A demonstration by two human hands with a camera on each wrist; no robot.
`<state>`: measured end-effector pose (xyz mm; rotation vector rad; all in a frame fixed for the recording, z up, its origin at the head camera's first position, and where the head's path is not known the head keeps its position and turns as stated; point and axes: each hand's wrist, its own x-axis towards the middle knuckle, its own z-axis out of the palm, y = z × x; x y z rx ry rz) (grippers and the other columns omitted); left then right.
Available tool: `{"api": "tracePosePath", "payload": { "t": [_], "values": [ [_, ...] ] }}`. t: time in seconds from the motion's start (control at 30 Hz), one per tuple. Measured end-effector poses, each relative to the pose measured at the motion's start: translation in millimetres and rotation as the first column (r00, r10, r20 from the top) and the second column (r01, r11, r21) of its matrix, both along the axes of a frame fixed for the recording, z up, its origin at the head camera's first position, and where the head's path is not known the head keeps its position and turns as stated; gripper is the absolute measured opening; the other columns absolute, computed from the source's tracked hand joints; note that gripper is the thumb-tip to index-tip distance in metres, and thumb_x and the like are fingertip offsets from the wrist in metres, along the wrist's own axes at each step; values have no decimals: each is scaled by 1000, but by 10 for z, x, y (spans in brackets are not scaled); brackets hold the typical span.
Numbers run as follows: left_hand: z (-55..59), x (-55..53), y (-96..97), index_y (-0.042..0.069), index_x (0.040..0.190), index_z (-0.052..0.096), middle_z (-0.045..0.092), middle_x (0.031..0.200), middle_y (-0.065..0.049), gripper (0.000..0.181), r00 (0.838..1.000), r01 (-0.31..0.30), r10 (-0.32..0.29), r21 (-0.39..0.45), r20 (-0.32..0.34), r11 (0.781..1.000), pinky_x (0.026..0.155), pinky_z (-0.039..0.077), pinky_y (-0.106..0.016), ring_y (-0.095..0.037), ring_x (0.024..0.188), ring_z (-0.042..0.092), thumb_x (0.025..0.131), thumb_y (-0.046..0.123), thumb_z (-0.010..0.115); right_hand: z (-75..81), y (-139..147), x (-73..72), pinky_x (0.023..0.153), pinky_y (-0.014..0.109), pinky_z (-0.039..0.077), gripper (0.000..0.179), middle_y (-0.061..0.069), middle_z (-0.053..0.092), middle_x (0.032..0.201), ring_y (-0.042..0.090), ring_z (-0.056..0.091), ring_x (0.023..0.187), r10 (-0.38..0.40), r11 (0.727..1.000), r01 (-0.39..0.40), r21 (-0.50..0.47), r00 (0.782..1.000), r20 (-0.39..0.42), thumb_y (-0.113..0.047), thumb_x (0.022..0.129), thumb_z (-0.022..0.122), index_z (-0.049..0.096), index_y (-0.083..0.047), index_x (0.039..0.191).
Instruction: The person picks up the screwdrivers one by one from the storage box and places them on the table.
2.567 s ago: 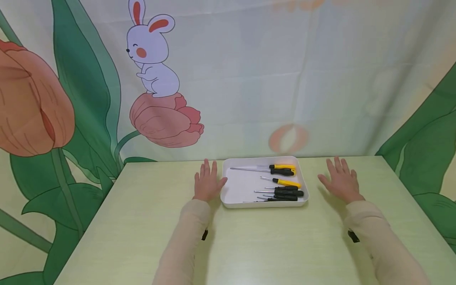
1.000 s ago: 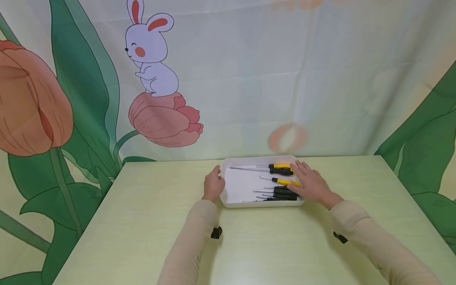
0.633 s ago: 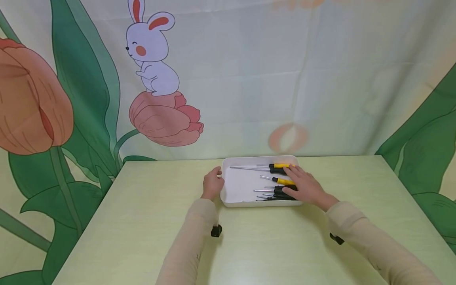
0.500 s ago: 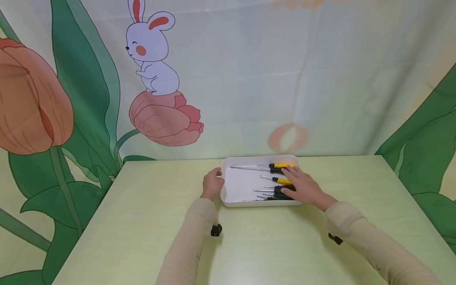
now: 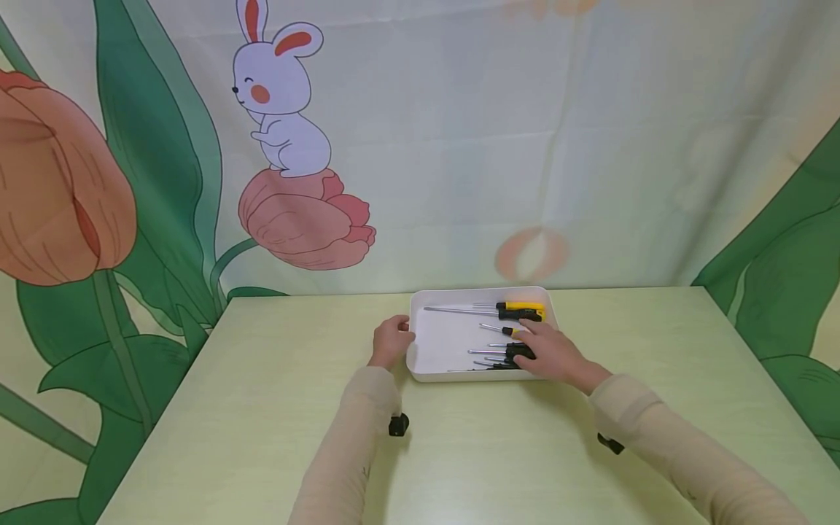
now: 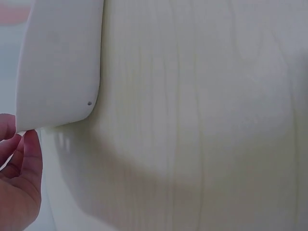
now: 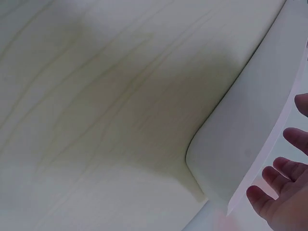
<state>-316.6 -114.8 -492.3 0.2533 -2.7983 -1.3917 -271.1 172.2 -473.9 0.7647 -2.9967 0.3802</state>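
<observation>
A shallow white tray [image 5: 436, 343] stands at the table's far edge, with several screwdrivers lying in its right half. My left hand [image 5: 390, 341] holds the tray's left end; in the left wrist view its thumb and fingers pinch the rim. Over the screwdrivers is my right hand [image 5: 558, 354], fingers loosely bent and apart. Its fingertips are right at the handle of a short yellow screwdriver [image 5: 516, 333], mostly covered by the hand. The thumb is beside the black-handled screwdrivers [image 5: 515, 351]. Behind lie a yellow-handled screwdriver [image 5: 523, 306] and a long black-handled screwdriver [image 5: 515, 315].
The pale wooden table [image 5: 485, 452] reaches toward me under both forearms. A printed curtain [image 5: 433, 160] with a rabbit and tulips hangs right behind the tray. Small black devices [image 5: 398, 425] sit under the wrists.
Both hands have come in from beside the tray. The left hand has taken hold of its left end; the right hand has moved left over the handles, its fingers drawing closer to the short yellow screwdriver.
</observation>
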Motion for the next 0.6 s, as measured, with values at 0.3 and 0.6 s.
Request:
{"api": "tracePosePath", "payload": {
  "t": [0.3, 0.6],
  "values": [
    [-30, 6, -38, 3, 118, 54, 61, 104, -16, 38, 999, 26, -29, 67, 36, 997, 80, 49, -33, -25, 95, 56, 80, 6, 56, -10, -72, 16, 78, 39, 44, 26, 9, 57, 99, 22, 51, 87, 30, 999, -28, -43, 999, 40, -26, 82, 56, 63, -8, 100],
    [-65, -1, -66, 3, 121, 52, 59, 107, -18, 39, 998, 32, -39, 124, 55, 992, 78, 50, -32, -26, 98, 56, 82, 6, 56, -24, -141, 6, 65, 25, 40, 19, -1, 56, 79, 11, 47, 71, 68, 990, -55, -127, 992, 102, -22, 79, 58, 63, -7, 90]
  ]
}}
